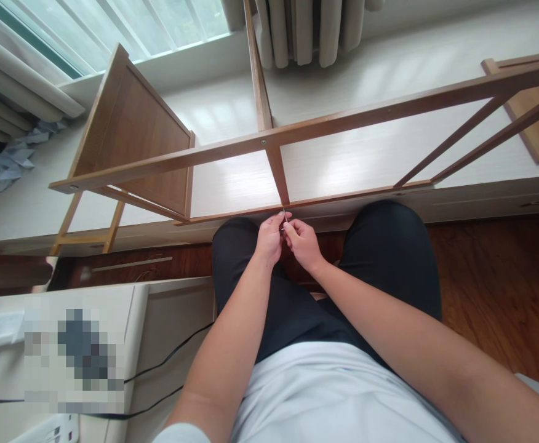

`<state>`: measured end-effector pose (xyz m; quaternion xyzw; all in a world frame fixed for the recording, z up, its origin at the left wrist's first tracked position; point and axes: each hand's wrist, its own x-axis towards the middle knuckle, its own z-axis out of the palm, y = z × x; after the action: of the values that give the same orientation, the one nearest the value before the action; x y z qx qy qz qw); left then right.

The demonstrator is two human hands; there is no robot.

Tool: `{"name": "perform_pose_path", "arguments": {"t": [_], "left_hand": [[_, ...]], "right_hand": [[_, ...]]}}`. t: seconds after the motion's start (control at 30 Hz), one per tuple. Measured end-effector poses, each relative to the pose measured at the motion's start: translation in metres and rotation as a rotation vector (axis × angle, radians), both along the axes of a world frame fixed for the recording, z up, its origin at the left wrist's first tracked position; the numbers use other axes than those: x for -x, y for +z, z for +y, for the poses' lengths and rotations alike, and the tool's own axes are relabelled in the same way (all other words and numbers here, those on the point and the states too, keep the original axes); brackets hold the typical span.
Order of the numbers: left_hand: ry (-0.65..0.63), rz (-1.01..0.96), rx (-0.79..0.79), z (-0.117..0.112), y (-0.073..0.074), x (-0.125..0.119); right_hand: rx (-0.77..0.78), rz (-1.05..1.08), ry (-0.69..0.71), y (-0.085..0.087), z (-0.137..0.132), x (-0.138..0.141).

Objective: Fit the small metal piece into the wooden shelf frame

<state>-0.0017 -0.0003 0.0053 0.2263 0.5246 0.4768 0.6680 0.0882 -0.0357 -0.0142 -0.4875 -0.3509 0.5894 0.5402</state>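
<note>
At the far left, crumpled paper [6,163] lies by pleated curtains [15,92], and next to it a smooth brown wooden shelf board [133,138] stands fixed in a slim-railed wooden frame [343,120] that lies on its side across the pale platform [366,74]. Just under the frame's near rail, the left hand [268,239] and right hand [303,243] meet knuckle to knuckle above the lap, forearms angled inward. Both sets of fingers are curled tight, pinching a thin metal tool [285,217] whose tip touches the upright's joint.
</note>
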Motion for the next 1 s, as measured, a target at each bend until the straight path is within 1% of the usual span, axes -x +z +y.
{"name": "perform_pose_path", "arguments": {"t": [0.13, 0.23, 0.47, 0.6, 0.73, 0.9, 1.0], "left_hand": [[0.002, -0.023, 0.003, 0.0, 0.001, 0.0], [-0.006, -0.031, 0.006, 0.0, 0.002, 0.0], [-0.051, -0.002, 0.018, -0.001, 0.005, 0.0], [-0.078, 0.019, 0.037, -0.002, 0.005, 0.003], [-0.08, 0.043, 0.028, -0.002, 0.004, 0.004], [-0.068, 0.042, 0.03, -0.002, 0.005, 0.004], [-0.071, 0.05, 0.028, -0.002, 0.006, 0.003]], "right_hand": [[-0.03, -0.11, -0.055, 0.004, 0.0, -0.006], [-0.023, -0.091, -0.042, 0.004, 0.003, -0.004], [0.067, 0.149, 0.059, 0.003, 0.007, 0.009], [0.131, 0.308, 0.108, 0.005, 0.006, 0.011], [0.175, 0.442, 0.183, 0.006, 0.006, 0.009], [0.197, 0.51, 0.245, 0.005, 0.008, 0.004], [0.194, 0.505, 0.244, 0.006, 0.008, 0.005]]}}
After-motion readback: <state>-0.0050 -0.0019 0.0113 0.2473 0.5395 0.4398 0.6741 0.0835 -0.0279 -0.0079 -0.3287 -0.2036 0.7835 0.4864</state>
